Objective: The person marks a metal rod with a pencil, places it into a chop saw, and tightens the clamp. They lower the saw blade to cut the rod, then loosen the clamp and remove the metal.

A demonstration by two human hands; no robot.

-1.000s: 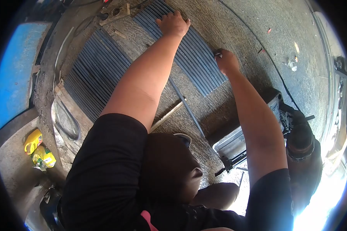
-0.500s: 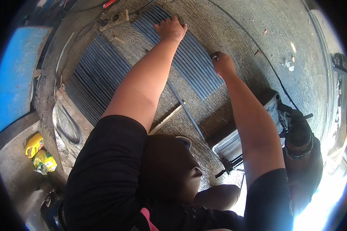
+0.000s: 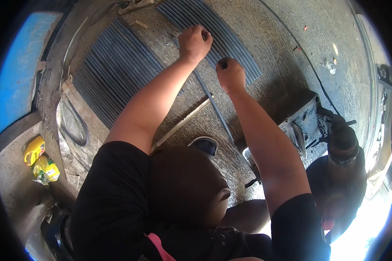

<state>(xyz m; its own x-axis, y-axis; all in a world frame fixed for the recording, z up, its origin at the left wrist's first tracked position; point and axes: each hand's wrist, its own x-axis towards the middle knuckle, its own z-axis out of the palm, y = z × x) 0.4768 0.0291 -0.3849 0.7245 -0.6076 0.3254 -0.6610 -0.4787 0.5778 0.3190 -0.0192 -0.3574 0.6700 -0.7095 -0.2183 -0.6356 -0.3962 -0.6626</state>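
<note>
L hand fisted on a loose grey rod, steadying it; R hand pinches a small dark piece at 12 o'clock. Rod runs 11-to-5 on the floor, beside rod bundle.

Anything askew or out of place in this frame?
One grey rod lies loose on the ground, slanted across a pale strip and apart from the two neat rod rows. The left hand grips its upper end; the right hand is closed beside it. Small scraps litter the floor.
</note>
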